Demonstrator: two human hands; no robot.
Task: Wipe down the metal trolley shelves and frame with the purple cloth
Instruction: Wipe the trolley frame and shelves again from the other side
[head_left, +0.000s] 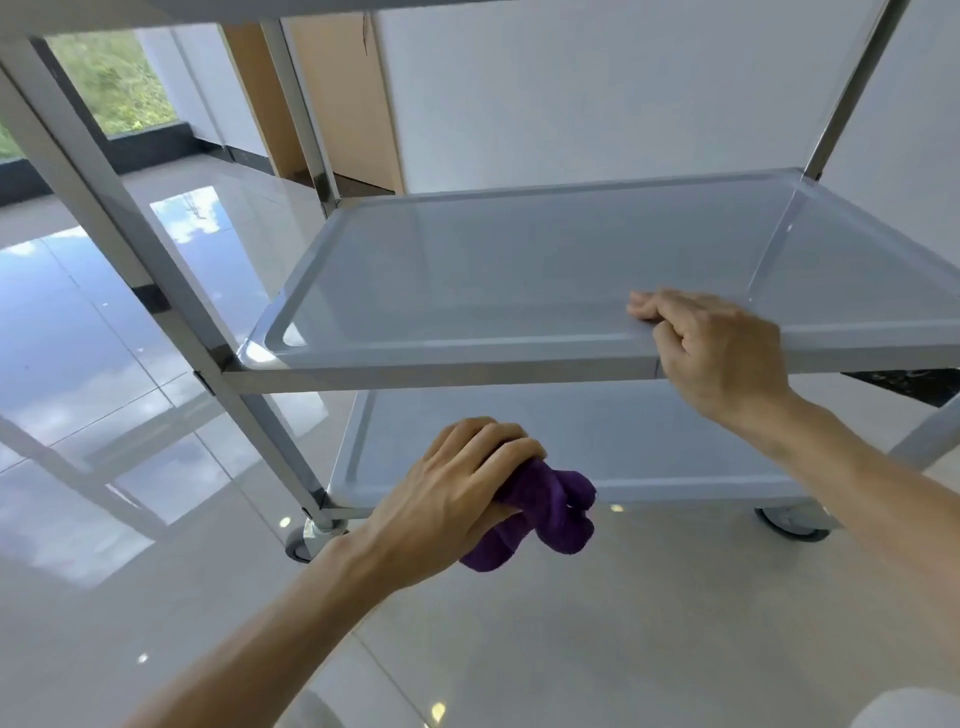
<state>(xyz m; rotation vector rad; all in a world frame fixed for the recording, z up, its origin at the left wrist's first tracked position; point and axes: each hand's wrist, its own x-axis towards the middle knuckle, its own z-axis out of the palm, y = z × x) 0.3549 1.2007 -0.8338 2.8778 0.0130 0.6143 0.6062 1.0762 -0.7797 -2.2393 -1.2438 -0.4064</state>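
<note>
A metal trolley fills the view, with its middle shelf (519, 270) in front of me and its bottom shelf (597, 441) below. My right hand (717, 353) grips the front rim of the middle shelf, fingers curled over the edge. My left hand (457, 499) holds the bunched purple cloth (540, 514) just in front of the bottom shelf's front edge, above the floor. The near left frame post (156, 291) slants down to a caster wheel (306, 543). The underside of the top shelf shows along the upper edge.
Glossy white floor tiles (623, 623) surround the trolley. A second caster (795, 525) sits at the right front. Behind stand a white wall (597, 93), a wooden door (343, 104) and a window (109, 83) at upper left.
</note>
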